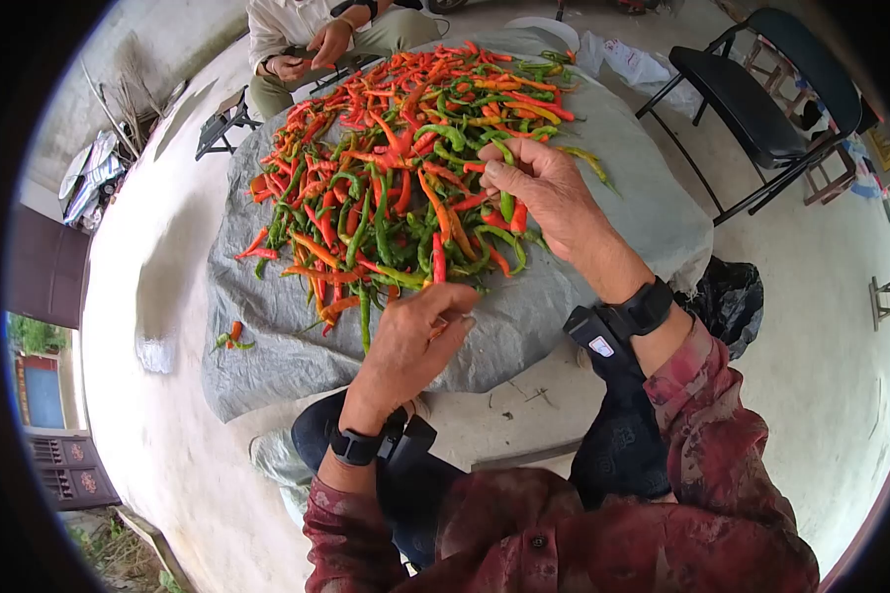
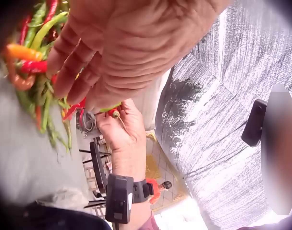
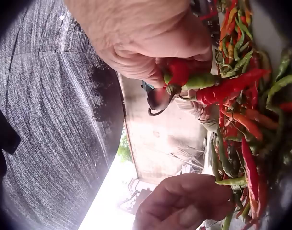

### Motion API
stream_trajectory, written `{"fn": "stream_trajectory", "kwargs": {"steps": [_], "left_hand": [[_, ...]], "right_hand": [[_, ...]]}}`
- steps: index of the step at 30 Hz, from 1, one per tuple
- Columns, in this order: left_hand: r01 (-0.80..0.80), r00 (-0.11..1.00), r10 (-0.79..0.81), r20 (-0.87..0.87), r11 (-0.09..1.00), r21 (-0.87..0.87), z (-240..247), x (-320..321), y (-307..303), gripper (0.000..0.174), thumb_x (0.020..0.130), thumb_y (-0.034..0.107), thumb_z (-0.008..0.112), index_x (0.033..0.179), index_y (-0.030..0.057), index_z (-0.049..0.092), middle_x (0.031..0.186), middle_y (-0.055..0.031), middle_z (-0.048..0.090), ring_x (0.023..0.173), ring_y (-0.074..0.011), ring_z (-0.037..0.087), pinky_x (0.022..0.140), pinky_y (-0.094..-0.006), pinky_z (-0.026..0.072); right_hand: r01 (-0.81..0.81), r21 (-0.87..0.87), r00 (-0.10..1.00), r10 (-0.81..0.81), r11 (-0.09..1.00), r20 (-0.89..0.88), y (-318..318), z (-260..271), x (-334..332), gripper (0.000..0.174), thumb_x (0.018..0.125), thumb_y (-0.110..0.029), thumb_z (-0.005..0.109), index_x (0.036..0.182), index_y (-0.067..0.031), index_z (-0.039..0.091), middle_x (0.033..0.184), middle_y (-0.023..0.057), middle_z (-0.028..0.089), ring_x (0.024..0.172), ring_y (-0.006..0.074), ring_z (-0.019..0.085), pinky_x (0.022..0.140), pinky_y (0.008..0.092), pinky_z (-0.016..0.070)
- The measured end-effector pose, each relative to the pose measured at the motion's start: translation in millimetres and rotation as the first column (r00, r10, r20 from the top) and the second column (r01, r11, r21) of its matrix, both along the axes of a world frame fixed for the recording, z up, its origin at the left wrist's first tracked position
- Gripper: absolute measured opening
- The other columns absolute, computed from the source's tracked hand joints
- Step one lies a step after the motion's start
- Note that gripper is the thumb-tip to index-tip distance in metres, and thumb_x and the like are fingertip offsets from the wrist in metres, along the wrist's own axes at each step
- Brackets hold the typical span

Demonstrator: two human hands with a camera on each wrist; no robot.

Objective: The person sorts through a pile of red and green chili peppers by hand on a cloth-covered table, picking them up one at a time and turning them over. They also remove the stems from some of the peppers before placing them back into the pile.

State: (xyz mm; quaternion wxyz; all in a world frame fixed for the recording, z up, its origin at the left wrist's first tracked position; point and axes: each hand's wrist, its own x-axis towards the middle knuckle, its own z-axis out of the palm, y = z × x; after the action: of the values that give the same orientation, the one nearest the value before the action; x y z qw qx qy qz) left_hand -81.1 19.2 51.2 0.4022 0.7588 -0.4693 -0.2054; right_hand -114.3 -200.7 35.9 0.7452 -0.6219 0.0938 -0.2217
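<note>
The left hand (image 1: 415,336) is at the near edge of the pile (image 1: 386,212), its fingers bent inward; whether they pinch a pepper cannot be told, the tips being partly hidden. The right hand (image 1: 554,198) is over the pile's right side; its thumb and curled fingers grip a green pepper (image 3: 201,81) and a short red pepper (image 3: 178,72), with a curved stem (image 3: 158,112) projecting beside them; a longer red pepper (image 3: 234,88) lies just beside these, its support unclear.

The pile, of mixed red, orange and green peppers, rests on a grey sheet (image 1: 638,208); a small group of peppers (image 1: 233,337) lies apart on the sheet's left part; another person's hands (image 1: 311,54) are beyond the far edge.

Step in hand, as judged: close handling of peppers in the right hand; any further move calls for a secure grip on both fruits and clearance between the fingertips and the projecting stem.
</note>
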Motion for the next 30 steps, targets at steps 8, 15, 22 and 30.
{"fn": "stream_trajectory", "kwargs": {"steps": [8, 15, 22, 30], "left_hand": [[-0.319, 0.945, 0.291, -0.15, 0.922, -0.219, -18.6, 72.6, -29.9, 0.015, 0.093, 0.007, 0.056, 0.106, -0.0001, 0.061, 0.084, -0.0012, 0.064, 0.075, -0.0068, 0.057, 0.068, -0.0218, 0.0471], [-0.448, 0.863, 0.315, -0.395, 0.838, -0.311, -33.6, 70.1, -19.2, 0.012, 0.093, 0.005, 0.057, 0.104, -0.0005, 0.061, 0.086, -0.001, 0.062, 0.072, -0.0055, 0.055, 0.067, -0.0197, 0.0463], [-0.464, 0.847, 0.306, -0.436, 0.824, -0.324, -41.4, 70.4, -26.9, 0.012, 0.094, 0.007, 0.056, 0.103, -0.0001, 0.061, 0.088, -0.0014, 0.063, 0.075, -0.0062, 0.055, 0.068, -0.0208, 0.0463], [-0.525, 0.83, 0.376, -0.412, 0.775, -0.351, -36.4, 68.9, -24.0, 0.009, 0.09, 0.001, 0.06, 0.098, -0.0009, 0.062, 0.074, 0.0012, 0.058, 0.065, -0.0048, 0.05, 0.06, -0.0204, 0.0429]], "right_hand": [[0.174, -0.381, 0.978, -0.204, 0.908, -0.04, -19.5, -37.2, 38.3, 0.032, 0.092, -0.02, 0.058, 0.115, 0.0033, 0.058, 0.093, 0.0125, 0.066, 0.086, 0.0171, 0.062, 0.078, 0.0317, 0.0503], [0.197, -0.65, 0.93, -0.349, 0.734, -0.112, -51.5, -48.6, 45.0, 0.026, 0.088, -0.015, 0.061, 0.11, -0.0002, 0.06, 0.086, 0.0116, 0.067, 0.077, 0.0193, 0.065, 0.07, 0.0331, 0.0513], [0.135, -0.921, 0.91, -0.414, 0.366, -0.031, -77.0, -54.3, 96.1, 0.031, 0.083, -0.013, 0.064, 0.113, -0.0051, 0.06, 0.1, 0.0138, 0.062, 0.098, 0.0303, 0.056, 0.085, 0.0425, 0.0452], [-0.202, -0.927, 0.768, -0.536, 0.315, -0.35, -137.2, -57.2, 160.4, 0.106, 0.068, -0.046, 0.076, 0.15, -0.011, 0.02, 0.142, 0.0245, 0.038, 0.132, 0.0395, 0.037, 0.108, 0.0486, 0.0311]]}}
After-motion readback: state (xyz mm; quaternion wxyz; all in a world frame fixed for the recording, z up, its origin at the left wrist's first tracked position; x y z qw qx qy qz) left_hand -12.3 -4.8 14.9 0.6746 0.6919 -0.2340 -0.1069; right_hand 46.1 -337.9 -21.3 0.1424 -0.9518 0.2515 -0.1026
